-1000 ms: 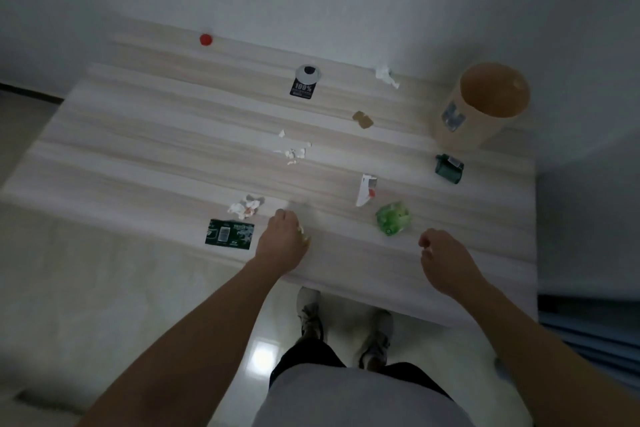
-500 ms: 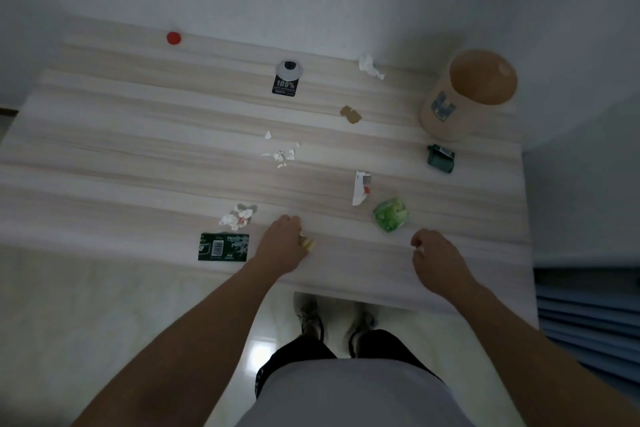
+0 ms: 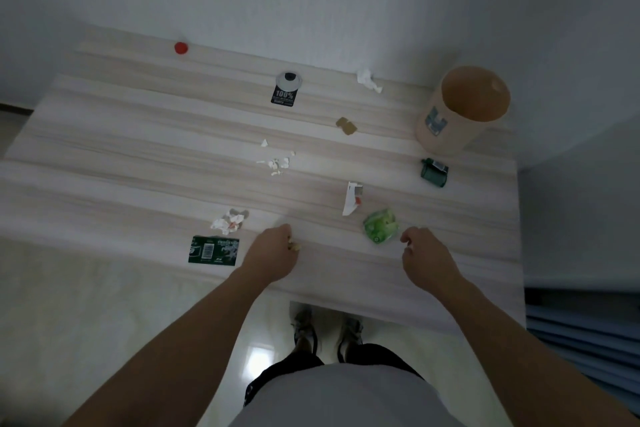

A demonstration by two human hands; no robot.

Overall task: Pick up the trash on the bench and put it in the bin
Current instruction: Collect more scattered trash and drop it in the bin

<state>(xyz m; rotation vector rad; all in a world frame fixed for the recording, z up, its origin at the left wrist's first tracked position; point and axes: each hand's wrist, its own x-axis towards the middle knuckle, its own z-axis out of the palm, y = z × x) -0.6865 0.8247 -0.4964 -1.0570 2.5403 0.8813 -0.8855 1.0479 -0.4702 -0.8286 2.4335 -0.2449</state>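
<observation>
Trash lies scattered on the pale wooden bench [image 3: 138,156]. My left hand [image 3: 273,253] is curled over a small yellowish scrap [image 3: 295,246] near the front edge, right of a flat dark green wrapper [image 3: 214,250]. My right hand [image 3: 426,258] has its fingers curled, just right of a crumpled light green wrapper [image 3: 380,225]; whether it holds anything I cannot tell. The tan bin [image 3: 460,111] stands open at the back right corner.
Also on the bench are crumpled white paper [image 3: 228,221], a white torn packet [image 3: 352,198], a dark green crushed carton [image 3: 434,173], white bits [image 3: 277,163], a brown scrap [image 3: 346,125], a black label with a cap [image 3: 285,90], a tissue [image 3: 369,80] and a red cap [image 3: 180,47]. Walls bound the far and right sides.
The view has shifted a little. My right hand has moved slightly toward the light green wrapper. My left hand stays on the yellowish scrap.
</observation>
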